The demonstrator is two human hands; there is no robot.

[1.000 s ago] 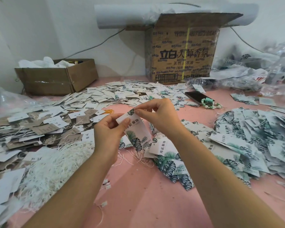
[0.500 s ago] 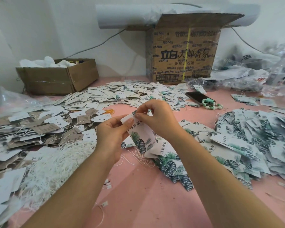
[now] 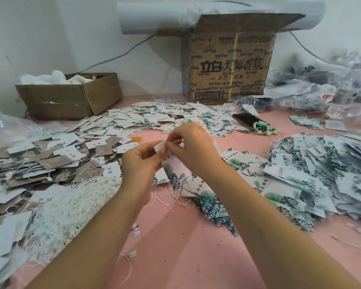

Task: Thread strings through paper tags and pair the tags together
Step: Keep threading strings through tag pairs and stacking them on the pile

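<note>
The pink table (image 3: 175,257) carries a printed carton (image 3: 229,65) at its far edge, a heap of leaf-print tags (image 3: 321,174) along its right edge and a tangle of white strings (image 3: 67,205) by its left edge. Over the table's middle the left hand (image 3: 140,163) and right hand (image 3: 194,149) are together — both pinch the top of the held tag (image 3: 173,174), which hangs tilted just above the surface.
</note>
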